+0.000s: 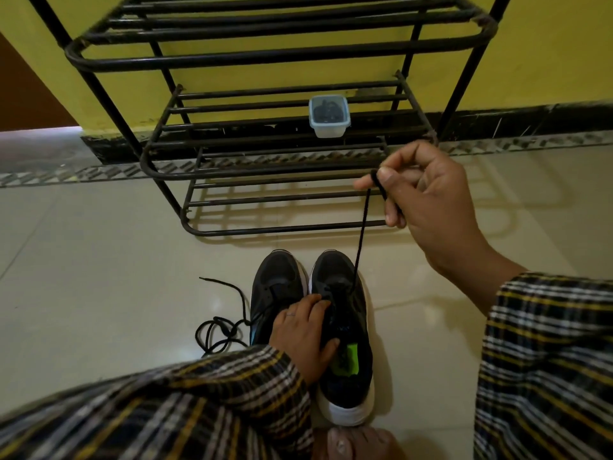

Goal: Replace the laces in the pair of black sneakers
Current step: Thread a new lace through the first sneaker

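Over the right sneaker [345, 313], her right hand [431, 200] pinches the limp, light black lace [360, 247] taut while her left hand [303, 330] grips the shoe, so it'll probably slip out easy.

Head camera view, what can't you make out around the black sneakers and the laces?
- Left black sneaker: rear half hidden by the left hand and checked sleeve.
- Right black sneaker: eyelets too dark to count where the taut black lace enters.
- Small clear plastic tub on the black metal rack: dark contents too small to identify.
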The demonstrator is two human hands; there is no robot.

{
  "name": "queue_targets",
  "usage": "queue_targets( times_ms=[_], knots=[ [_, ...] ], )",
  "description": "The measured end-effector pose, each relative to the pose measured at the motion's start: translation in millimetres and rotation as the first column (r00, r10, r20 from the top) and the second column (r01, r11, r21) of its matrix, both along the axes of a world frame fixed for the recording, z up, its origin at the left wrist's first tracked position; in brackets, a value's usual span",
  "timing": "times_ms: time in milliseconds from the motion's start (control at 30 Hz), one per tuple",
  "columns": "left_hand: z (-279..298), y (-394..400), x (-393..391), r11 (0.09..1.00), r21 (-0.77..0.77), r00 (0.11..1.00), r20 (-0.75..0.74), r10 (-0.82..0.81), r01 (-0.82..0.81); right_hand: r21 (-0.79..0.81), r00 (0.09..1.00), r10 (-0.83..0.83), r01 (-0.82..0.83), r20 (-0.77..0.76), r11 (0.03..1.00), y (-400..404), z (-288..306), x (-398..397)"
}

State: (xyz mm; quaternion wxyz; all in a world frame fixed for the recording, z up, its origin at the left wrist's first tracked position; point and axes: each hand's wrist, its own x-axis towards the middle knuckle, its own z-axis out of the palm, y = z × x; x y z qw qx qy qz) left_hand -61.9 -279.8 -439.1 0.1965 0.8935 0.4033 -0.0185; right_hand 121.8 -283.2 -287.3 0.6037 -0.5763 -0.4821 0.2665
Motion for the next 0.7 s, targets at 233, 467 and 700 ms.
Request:
queue_targets(
  times_ms=[233,467,700],
  knots=[
    [8.4,6.8,10.6,0.971,-0.212,0.953,0.252,0.166,-0.113,-0.244,0.931,-0.107,0.200,0.348,0.949,7.1,-30.7,9.6],
    [3.6,14.1,12.2,0.877,-0.412,0.878,0.287,0.382,-0.247,-0.618,0.964,0.138,0.034,0.228,0.786,8.7,-54.7,4.7],
    [-3.1,20.4,5.2,0.818,-0.517,0.840,0.301,0.452,-0.254,-0.797,0.948,0.301,-0.104,0.101,0.595,5.2,-94.0,1.4]
  ],
)
